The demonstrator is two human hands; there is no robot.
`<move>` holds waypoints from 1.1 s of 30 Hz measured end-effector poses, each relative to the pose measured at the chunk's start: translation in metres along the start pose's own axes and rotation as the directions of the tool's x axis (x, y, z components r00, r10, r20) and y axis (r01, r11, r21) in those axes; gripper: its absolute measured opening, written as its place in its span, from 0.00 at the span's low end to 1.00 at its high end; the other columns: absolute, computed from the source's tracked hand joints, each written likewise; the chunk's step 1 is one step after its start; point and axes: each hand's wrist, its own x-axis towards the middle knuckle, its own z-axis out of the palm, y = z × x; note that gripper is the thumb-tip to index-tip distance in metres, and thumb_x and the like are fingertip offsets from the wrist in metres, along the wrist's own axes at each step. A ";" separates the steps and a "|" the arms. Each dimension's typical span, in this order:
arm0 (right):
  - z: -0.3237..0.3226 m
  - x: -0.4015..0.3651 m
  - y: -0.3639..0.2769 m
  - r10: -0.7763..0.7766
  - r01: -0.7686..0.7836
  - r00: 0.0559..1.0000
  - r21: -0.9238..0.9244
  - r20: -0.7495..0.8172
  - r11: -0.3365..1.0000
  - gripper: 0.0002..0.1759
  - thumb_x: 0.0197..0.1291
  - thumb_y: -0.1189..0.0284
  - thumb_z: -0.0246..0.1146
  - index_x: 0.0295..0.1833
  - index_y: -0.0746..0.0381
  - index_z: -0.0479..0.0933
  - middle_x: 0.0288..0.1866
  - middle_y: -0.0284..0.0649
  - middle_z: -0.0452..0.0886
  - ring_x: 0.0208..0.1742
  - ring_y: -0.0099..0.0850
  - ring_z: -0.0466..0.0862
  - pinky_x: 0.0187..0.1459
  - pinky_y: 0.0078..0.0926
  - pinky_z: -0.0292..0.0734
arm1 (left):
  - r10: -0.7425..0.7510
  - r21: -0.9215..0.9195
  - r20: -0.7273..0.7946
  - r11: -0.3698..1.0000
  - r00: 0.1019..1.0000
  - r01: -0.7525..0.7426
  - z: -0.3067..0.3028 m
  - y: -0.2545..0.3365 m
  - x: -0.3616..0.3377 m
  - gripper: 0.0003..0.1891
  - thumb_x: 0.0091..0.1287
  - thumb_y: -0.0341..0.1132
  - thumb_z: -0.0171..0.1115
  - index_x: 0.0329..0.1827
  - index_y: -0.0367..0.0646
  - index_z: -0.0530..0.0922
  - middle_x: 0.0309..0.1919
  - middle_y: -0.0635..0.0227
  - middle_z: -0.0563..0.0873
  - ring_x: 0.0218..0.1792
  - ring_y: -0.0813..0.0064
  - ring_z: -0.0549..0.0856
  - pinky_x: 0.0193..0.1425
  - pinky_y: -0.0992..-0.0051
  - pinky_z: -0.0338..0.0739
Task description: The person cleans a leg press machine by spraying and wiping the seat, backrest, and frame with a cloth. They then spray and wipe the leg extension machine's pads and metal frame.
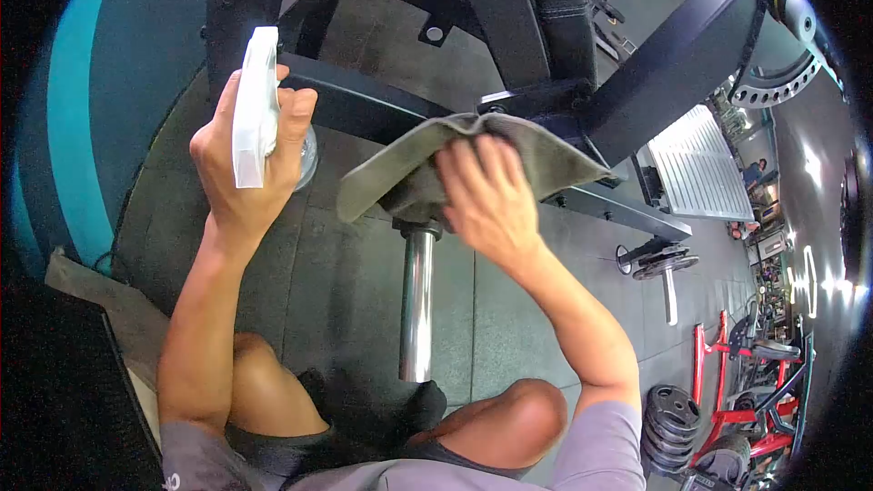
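Observation:
My left hand [244, 141] is wrapped around a spray bottle with a white trigger head [255, 109]. Part of its clear body shows behind the wrist, and the rest is hidden by the hand. To the right, my right hand [489, 200] presses a grey-green cloth [546, 159] against the black frame of a gym machine [364, 95]. The cloth drapes over the frame with its left corner hanging free, covering the part beneath. Just below the cloth, a shiny metal weight peg [417, 300] sticks out toward me.
A thick black beam [682, 45] slants up to the right. Stacked weight plates [671, 427] and a red rack [718, 382] stand at lower right. A ribbed metal footplate [700, 164] is farther back. Dark rubber tiles [346, 264] cover the floor, and my knees are bent close below the peg.

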 end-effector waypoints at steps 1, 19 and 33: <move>-0.008 -0.004 0.007 0.040 -0.040 0.999 0.034 -0.001 0.999 0.42 0.38 0.61 0.73 0.63 0.66 0.76 0.64 0.46 0.75 0.67 0.46 0.70 0.67 0.46 0.65 | 0.000 -0.001 -0.006 1.000 1.000 0.000 -0.002 0.001 0.001 0.16 0.68 0.40 0.69 0.47 0.35 0.81 0.25 0.63 0.87 0.28 0.70 0.90 0.33 0.73 0.81; 0.000 -0.049 0.035 0.282 -0.307 0.943 -0.139 -0.174 0.941 0.39 0.51 0.63 0.63 0.68 0.73 0.70 0.74 0.58 0.65 0.77 0.64 0.57 0.73 0.70 0.47 | -0.102 -0.076 0.089 0.991 0.991 0.109 0.003 -0.014 -0.004 0.19 0.70 0.42 0.66 0.50 0.31 0.80 0.30 0.61 0.88 0.32 0.69 0.89 0.38 0.71 0.83; -0.103 0.080 0.132 0.301 -0.600 0.578 -0.145 -0.759 0.787 0.49 0.43 0.63 0.73 0.72 0.70 0.63 0.75 0.72 0.55 0.77 0.71 0.49 0.74 0.71 0.40 | -0.080 -0.100 0.176 0.990 0.981 0.098 0.011 -0.007 -0.010 0.19 0.77 0.41 0.55 0.56 0.30 0.78 0.44 0.57 0.87 0.40 0.68 0.88 0.44 0.69 0.81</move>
